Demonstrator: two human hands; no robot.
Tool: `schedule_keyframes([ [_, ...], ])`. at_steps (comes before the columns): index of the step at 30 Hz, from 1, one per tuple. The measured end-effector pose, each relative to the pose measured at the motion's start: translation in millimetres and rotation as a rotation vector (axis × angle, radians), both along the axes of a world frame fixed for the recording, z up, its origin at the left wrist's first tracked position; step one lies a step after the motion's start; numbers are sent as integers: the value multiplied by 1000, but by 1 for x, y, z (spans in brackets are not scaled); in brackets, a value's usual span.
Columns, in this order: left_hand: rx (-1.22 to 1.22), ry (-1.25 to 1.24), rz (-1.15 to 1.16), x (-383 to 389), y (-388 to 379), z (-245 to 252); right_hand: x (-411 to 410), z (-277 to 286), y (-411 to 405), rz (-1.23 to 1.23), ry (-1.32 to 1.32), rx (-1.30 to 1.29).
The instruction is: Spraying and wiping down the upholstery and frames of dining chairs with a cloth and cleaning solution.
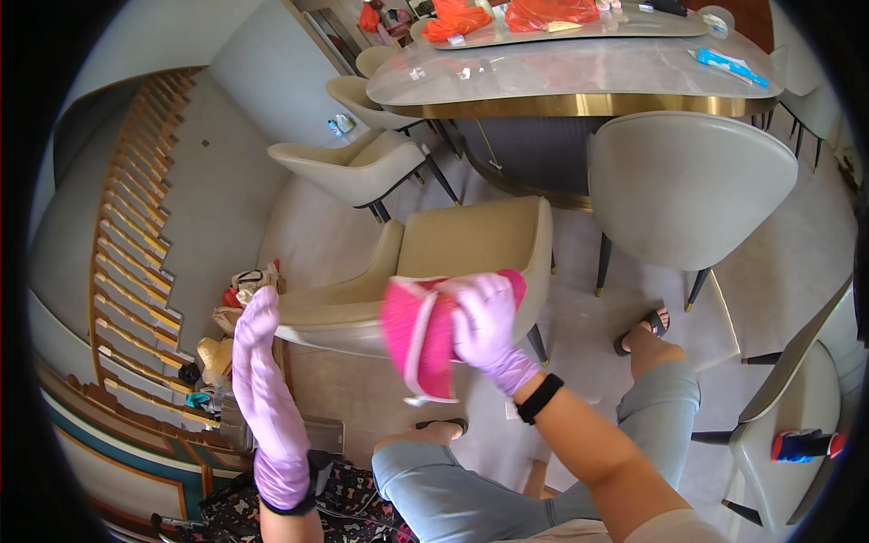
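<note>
My right hand, in a thin lilac glove with a black band at the wrist, grips a bright pink cloth with a pale edging. The cloth hangs down beside the back of a beige padded chair; whether it touches the chair I cannot tell. My left hand, gloved in the same lilac, is raised at the left of that chair with its fingers extended close together. Nothing shows in it. A second chair stands at the right, its rounded back towards me.
Ahead stands a stone-topped table with a brass rim, holding red plastic bags and a blue packet. More chairs stand around it. Wooden stair balusters rise at the left. Bags lie near them. At right, a chair holds a bottle.
</note>
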State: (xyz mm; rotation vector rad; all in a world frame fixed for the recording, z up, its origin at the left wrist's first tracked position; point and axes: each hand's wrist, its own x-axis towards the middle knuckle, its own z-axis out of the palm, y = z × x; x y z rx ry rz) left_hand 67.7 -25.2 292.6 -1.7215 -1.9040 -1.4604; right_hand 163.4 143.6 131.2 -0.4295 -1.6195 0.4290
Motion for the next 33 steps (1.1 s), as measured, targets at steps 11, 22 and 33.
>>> schedule_keyframes([
  [11,-596,-127,101,-44,67,21,12,53,-9,388,-94,-43],
  [22,-622,-93,126,-27,77,18,11,-88,56,164,-143,-106],
  [33,-639,-39,147,-26,76,17,-19,-31,-26,266,305,-505],
])
